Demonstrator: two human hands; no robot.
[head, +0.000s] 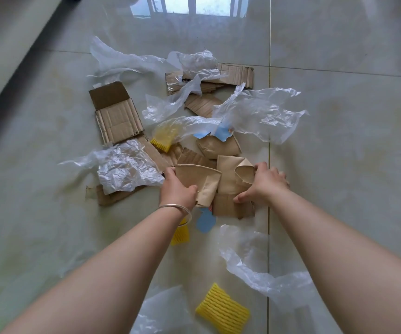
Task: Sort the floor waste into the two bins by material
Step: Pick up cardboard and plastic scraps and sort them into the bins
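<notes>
Floor waste is lying scattered over the middle of the tiled floor [339, 141], a mix of brown cardboard pieces [116, 116], crumpled clear plastic film [259, 114] and yellow foam netting [222, 309]. The left hand [179, 189] is gripping a flattened brown paper cup [200, 180] in the pile, while the right hand [264, 183] is closing its fingers over another crushed paper cup [233, 174] just beside it, thumb pressing on the cardboard underneath.
</notes>
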